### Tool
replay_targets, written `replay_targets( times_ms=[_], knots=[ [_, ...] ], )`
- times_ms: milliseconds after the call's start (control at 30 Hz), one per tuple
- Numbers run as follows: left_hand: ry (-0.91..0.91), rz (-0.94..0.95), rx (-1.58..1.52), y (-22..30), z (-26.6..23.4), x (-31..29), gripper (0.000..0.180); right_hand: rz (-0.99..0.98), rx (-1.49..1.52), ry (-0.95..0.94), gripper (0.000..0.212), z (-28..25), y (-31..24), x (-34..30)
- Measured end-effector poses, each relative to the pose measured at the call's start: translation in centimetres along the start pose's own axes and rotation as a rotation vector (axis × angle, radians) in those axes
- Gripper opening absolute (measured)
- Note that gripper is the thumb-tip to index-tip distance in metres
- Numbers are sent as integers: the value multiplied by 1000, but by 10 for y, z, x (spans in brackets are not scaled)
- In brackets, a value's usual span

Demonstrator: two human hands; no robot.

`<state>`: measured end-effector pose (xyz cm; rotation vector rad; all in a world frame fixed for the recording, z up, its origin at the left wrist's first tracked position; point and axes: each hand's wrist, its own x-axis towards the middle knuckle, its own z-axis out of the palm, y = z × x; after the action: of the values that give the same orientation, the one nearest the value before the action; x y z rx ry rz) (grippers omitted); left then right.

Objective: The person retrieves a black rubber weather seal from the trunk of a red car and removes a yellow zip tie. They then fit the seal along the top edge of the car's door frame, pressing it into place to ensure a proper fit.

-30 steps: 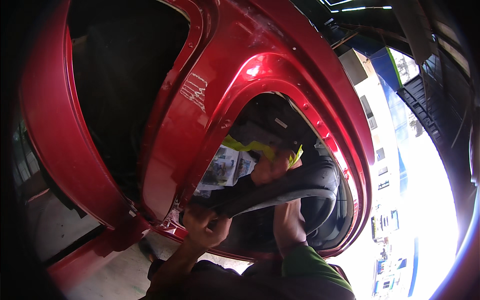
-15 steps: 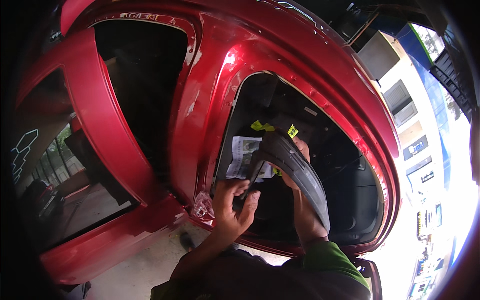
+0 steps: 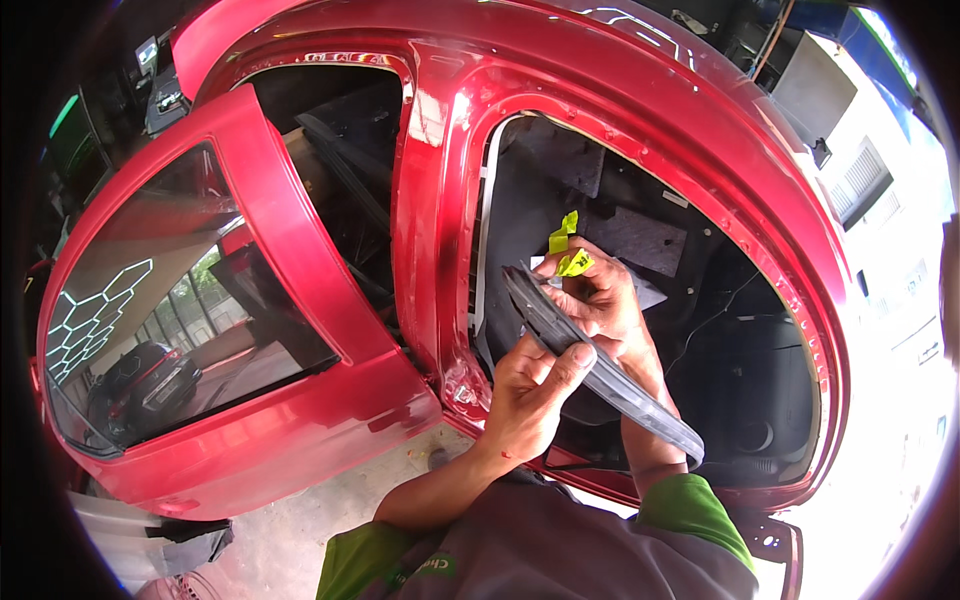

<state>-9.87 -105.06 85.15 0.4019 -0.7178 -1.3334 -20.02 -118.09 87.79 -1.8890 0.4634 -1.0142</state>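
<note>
A curved black rubber trim strip [image 3: 610, 380] runs diagonally in front of me, its lower end over my right forearm. My left hand [image 3: 530, 400] is closed on the strip, thumb pressed on its near face. Behind the strip, my right hand [image 3: 610, 300] has its fingers bent and pinched around crumpled yellow tape [image 3: 572, 262], which stands out above the strip's upper end. Part of that hand's palm is hidden by the strip. White paper [image 3: 647, 287] shows beside the right hand, partly covered by it.
The red car body [image 3: 440, 200] surrounds a rear door opening with a dark interior [image 3: 740, 380]. At left, a red door [image 3: 380, 400] with a window stands open. Grey floor [image 3: 300, 520] shows below. A white building [image 3: 870, 150] is at far right.
The view has shifted, showing more of the door. My left hand has closed on the strip, which has turned flatter. The yellow tape is now between my right fingers, beside the strip's upper end.
</note>
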Motion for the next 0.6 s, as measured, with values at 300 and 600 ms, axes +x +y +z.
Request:
replay_targets(
  times_ms=[300, 600],
  knots=[
    [-29, -8, 63, -7, 1, -12, 27, -32, 137, 52, 19, 6, 20, -15],
    [52, 29, 37, -22, -8, -16, 29, 55, 123, 108, 18, 8, 14, -22]
  ],
)
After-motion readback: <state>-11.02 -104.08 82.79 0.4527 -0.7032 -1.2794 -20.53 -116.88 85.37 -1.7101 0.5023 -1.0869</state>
